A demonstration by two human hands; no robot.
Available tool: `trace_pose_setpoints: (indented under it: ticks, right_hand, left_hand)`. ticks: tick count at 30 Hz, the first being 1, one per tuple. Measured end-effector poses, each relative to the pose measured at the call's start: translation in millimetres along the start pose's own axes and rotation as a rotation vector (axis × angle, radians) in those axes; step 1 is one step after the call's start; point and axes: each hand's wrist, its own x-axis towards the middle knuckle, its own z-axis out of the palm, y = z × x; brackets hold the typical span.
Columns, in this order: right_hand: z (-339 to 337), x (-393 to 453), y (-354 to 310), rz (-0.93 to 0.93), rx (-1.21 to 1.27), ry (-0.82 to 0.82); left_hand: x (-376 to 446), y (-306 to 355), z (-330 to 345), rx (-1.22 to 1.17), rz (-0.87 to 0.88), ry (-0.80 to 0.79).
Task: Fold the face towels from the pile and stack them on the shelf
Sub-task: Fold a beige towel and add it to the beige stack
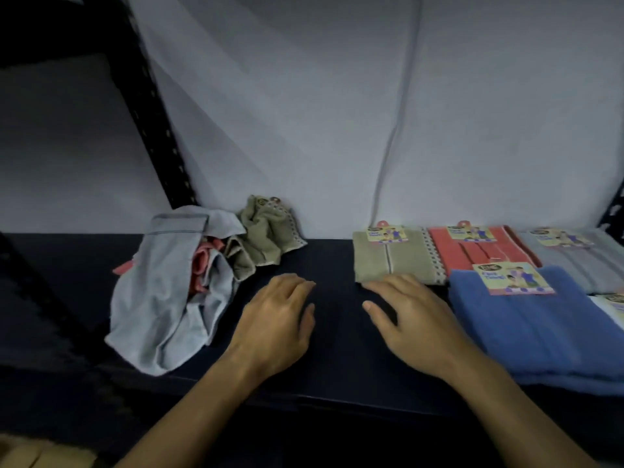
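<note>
Both hands lie palm-down on a dark shelf (337, 251), fingers relaxed and holding nothing. The left hand (277, 319) sits just beside a crumpled towel pile (169, 282). The right hand (408, 315) touches a folded olive towel (381, 261), beside folded red (472, 251), blue (526, 325) and grey (580, 261) towels.

- Pale grey-white sheet (337, 113) hanging as a backdrop beyond the hands, creased, with one long fold running down.
- Black perforated metal upright (148, 106) slanting up to the far left of the hands.
- Dim grey wall (60, 146) left of that upright.
- Low, bluish light throughout.
</note>
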Motion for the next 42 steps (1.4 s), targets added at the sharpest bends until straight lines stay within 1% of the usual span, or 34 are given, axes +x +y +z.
trace_pose_setpoints:
  ticks: [2, 4, 7, 9, 11, 13, 16, 19, 22, 25, 27, 31, 33, 35, 38, 42]
  right_hand:
    - [20, 19, -15, -0.005, 0.049, -0.088]
    - [39, 38, -30, 0.009, 0.108, -0.176]
    - [67, 71, -52, 0.034, 0.139, -0.263]
    - [83, 93, -62, 0.07, 0.135, -0.321]
    - [97, 116, -66, 0.119, 0.127, -0.348]
    - [109, 141, -68, 0.193, 0.129, -0.347]
    - [126, 179, -64, 0.358, 0.195, -0.31]
    - [138, 211, -57, 0.499, 0.295, -0.196]
    - [142, 233, -49, 0.542, 0.291, -0.116]
    - [144, 243, -44, 0.492, 0.311, -0.083]
    - [149, 244, -42, 0.479, 0.293, -0.025]
    - [160, 238, -35, 0.481, 0.333, 0.084]
    - [164, 235, -32, 0.478, 0.388, 0.117]
    - [165, 233, -29, 0.473, 0.459, 0.139]
    - [159, 232, -27, 0.449, 0.521, 0.15]
    - [141, 229, -27, 0.412, 0.539, 0.224]
  left_hand:
    - [0, -33, -14, 0.092, -0.043, 0.052]
    - [1, -66, -28, 0.161, -0.146, 0.078]
    - [2, -108, -43, 0.222, -0.339, 0.074]
    - [5, -131, -48, 0.278, -0.41, 0.073]
    - [13, -147, -49, 0.312, -0.413, 0.024]
    - [24, -161, -46, 0.338, -0.332, -0.06]
    - [52, -169, -36, 0.386, -0.157, -0.158]
    - [93, -169, -24, 0.374, -0.093, -0.194]
    - [136, -172, -10, 0.341, -0.136, -0.254]
    - [170, -177, 4, 0.234, -0.217, -0.343]
    - [185, -180, 11, 0.205, -0.237, -0.393]
    - [200, -188, 14, 0.15, -0.268, -0.419]
    - [201, -189, 11, 0.166, -0.249, -0.391]
    - [200, -189, 5, 0.145, -0.239, -0.322]
    - [202, -190, -8, -0.002, -0.274, -0.206]
    - [211, -188, -36, -0.172, -0.332, -0.02]
